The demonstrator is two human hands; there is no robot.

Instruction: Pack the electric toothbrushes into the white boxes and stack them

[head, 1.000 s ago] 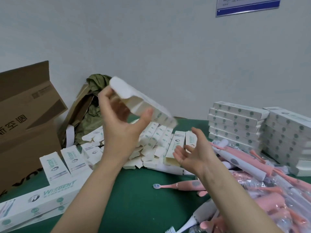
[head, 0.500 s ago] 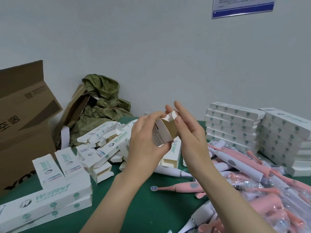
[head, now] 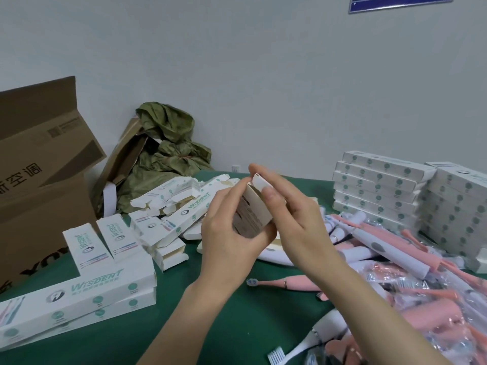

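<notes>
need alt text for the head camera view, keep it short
A person's left hand holds a white box above a green table while the right hand pinches its top flap. Loose boxes lie left; stacked boxes and pink toothbrushes right.

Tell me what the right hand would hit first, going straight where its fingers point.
Probably the end flap of the white box: the right hand pinches it now.
</notes>
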